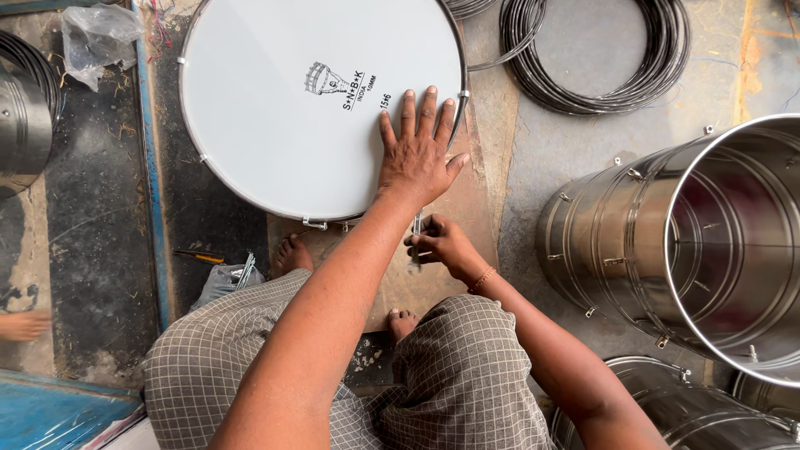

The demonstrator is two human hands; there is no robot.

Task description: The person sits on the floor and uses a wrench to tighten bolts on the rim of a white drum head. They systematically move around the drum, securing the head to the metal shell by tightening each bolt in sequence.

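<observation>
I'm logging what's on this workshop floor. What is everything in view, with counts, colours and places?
drum: one, white head with metal rim, top centre on the floor
small metal tool: one, silver, just below the drum's near edge
metal drum shells: at least three, shiny steel, right side and lower right; another partly seen at the left edge
wire hoops: a coil of several, dark, top right
plastic bag: one, clear, top left
another person's foot: one, left edge
checked garment: grey, over the person's knees
feet: two, bare, below the drum
left hand: flat on the drum head
right hand: gripping the small metal tool
</observation>
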